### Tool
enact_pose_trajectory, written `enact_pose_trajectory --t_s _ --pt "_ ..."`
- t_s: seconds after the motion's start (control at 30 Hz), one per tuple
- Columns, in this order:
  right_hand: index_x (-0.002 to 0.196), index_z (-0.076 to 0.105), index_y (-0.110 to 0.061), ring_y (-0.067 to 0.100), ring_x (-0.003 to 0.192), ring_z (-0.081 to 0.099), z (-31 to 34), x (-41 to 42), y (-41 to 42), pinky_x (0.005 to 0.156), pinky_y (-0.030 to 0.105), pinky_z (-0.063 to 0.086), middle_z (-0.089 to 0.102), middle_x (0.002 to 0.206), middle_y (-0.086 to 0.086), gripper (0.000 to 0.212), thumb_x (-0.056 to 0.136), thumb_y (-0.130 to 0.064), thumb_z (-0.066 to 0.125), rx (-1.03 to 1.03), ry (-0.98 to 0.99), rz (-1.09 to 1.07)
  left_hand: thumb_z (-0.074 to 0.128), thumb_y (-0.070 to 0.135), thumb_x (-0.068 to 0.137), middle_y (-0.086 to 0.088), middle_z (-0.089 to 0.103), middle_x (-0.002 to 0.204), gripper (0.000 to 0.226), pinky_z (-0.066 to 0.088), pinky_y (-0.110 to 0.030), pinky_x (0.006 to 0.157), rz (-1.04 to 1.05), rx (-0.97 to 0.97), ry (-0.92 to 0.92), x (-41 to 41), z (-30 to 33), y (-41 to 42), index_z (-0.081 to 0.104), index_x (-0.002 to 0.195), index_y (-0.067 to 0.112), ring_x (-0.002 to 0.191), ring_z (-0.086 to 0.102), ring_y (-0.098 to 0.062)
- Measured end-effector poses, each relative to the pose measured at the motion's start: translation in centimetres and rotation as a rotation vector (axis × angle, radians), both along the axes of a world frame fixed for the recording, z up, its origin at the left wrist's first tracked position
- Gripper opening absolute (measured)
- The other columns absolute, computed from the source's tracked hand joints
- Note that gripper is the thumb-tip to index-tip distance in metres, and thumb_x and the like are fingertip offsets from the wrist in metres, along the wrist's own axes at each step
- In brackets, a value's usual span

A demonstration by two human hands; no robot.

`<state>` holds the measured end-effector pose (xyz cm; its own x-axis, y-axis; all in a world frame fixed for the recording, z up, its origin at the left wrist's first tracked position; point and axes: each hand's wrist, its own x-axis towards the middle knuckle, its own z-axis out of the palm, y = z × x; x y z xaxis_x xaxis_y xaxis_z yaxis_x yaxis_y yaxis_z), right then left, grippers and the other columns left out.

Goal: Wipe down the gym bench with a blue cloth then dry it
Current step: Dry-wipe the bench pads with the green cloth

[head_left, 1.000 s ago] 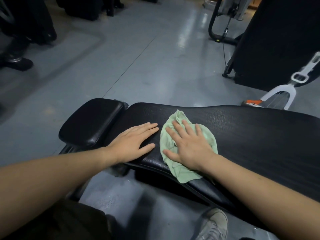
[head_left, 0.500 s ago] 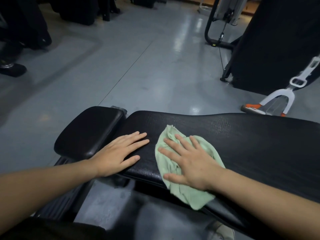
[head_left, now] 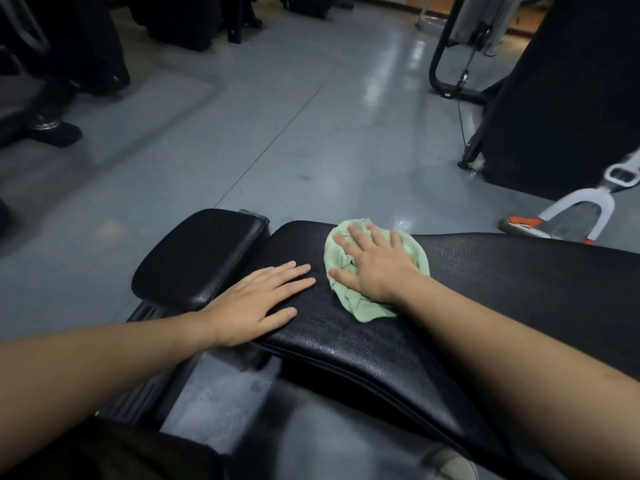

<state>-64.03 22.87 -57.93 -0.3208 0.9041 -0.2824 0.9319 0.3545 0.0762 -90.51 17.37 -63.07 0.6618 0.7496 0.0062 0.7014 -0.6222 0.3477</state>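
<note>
Cloth [head_left: 349,299] near bench [head_left: 485,289] far edge | right grip [head_left: 375,268] flat pressing | left grip [head_left: 258,303] flat

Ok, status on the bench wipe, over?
Left hand flat on the bench pad, bracing. Right hand flat, pressing the light green cloth near the pad's far edge. Nothing blocking the pad ahead.
</note>
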Motion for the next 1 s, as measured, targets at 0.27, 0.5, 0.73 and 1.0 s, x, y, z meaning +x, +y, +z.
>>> enact_pose_trajectory --t_s 0.27,0.5,0.73,1.0 --pt "0.161 0.007 -0.039 0.026 0.155 -0.012 0.8 0.5 -10.1 0.122 0.059 -0.004 -0.004 0.170 -0.005 0.088 0.084 -0.081 0.010 -0.053 0.046 0.242 0.026 0.056 0.103 0.024 0.000 0.166 0.059 0.001 -0.026 0.124 -0.002 -0.007 -0.014 -0.1 -0.1 0.1 0.014 0.158 0.042 0.151 -0.007 0.003" --pt "0.159 0.006 -0.045 0.020 0.156 -0.007 0.4 -0.2 -4.8 0.123 0.056 -0.002 -0.001 0.169 -0.013 0.093 0.077 -0.089 -0.005 -0.023 0.058 0.192 0.023 0.061 0.102 0.024 -0.002 0.166 0.064 0.001 -0.025 0.124 -0.015 -0.003 0.047 -0.9 0.4 0.5 0.007 0.160 0.039 0.150 -0.010 0.006" --pt "0.159 0.006 -0.043 0.021 0.156 -0.003 -0.7 -1.2 2.3 0.123 0.057 0.004 0.000 0.170 -0.008 0.077 0.091 -0.077 0.018 0.011 0.025 0.041 0.027 0.060 0.103 0.026 -0.003 0.165 0.061 0.006 -0.028 0.125 -0.019 -0.008 0.059 -1.9 0.2 0.5 0.009 0.159 0.043 0.151 -0.008 0.004" --pt "0.160 -0.001 -0.037 0.028 0.155 -0.011 -0.1 -2.0 -3.5 0.122 0.060 0.002 -0.008 0.170 -0.004 0.091 0.080 -0.079 -0.004 -0.009 -0.017 0.127 0.030 0.060 0.103 0.025 -0.003 0.165 0.061 0.011 -0.032 0.125 -0.032 0.010 0.100 -2.2 0.6 0.7 0.010 0.158 0.044 0.153 -0.004 0.000"
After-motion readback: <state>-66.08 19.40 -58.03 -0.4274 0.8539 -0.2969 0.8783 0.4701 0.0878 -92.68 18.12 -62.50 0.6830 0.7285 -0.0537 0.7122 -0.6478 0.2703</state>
